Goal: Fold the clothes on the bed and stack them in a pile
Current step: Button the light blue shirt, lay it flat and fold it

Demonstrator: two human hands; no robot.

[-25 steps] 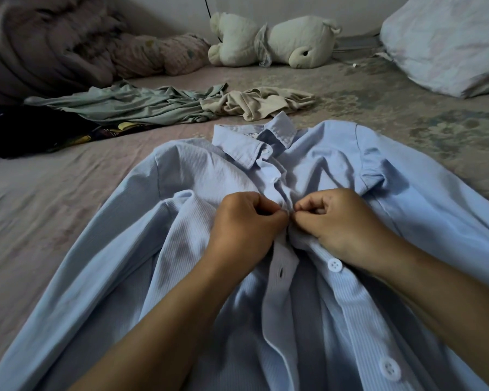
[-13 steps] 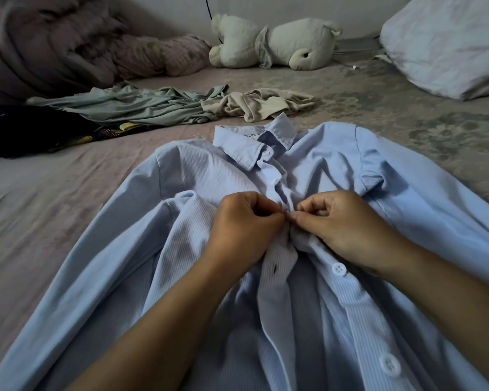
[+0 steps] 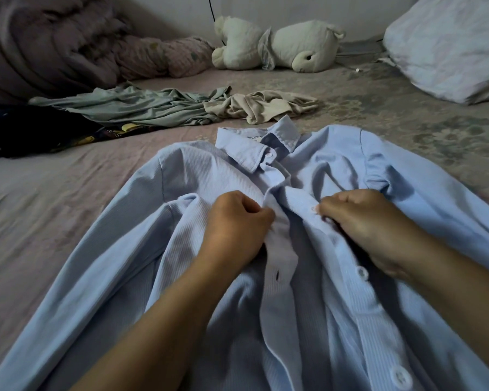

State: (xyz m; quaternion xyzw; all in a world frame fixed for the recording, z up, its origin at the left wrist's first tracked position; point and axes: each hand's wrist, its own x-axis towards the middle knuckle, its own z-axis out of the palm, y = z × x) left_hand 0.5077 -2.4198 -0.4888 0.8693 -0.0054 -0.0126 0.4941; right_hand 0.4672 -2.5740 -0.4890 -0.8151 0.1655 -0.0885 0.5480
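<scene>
A light blue button-up shirt (image 3: 350, 170) lies front up on the bed, collar away from me, its sleeves spread to both sides. My left hand (image 3: 235, 221) pinches the buttonhole placket near the chest. My right hand (image 3: 364, 221) pinches the button placket just beside a small white button. A narrow gap of open shirt front shows between the two hands. Behind the collar lie a crumpled grey-green garment (image 3: 136, 107), a beige garment (image 3: 266, 107) and a dark printed garment (image 3: 40, 131).
A white plush toy (image 3: 280, 46) lies by the wall at the back. A bunched pink-grey blanket (image 3: 54, 43) fills the back left, and a pale pillow (image 3: 449, 43) sits at the back right. The bed sheet (image 3: 40, 207) stretches out to the left of the shirt.
My hands were touching at one point on the placket; now they have drawn apart, the right one moving right with its edge. The shirt front is open wider between them.
</scene>
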